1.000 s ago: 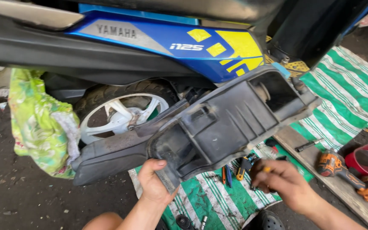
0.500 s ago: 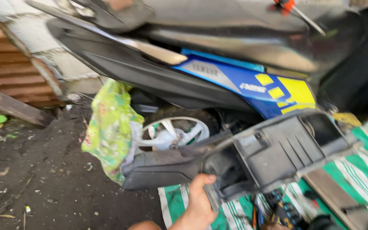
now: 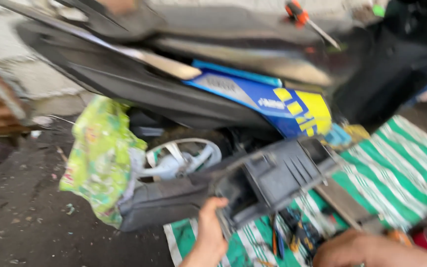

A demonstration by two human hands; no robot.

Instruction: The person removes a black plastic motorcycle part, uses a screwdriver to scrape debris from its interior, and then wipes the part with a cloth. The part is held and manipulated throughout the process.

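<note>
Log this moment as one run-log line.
left hand: grips dusty black plastic housing | right hand: low, empty-looking, blurred | behind: blue-yellow scooter

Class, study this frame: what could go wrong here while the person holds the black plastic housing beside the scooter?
1. The left hand alone holds the big black housing by its lower edge, so the grip may slip.
2. A red-handled screwdriver lying on the scooter seat could roll off.
3. Loose tools on the striped tarp could be knelt on.
</note>
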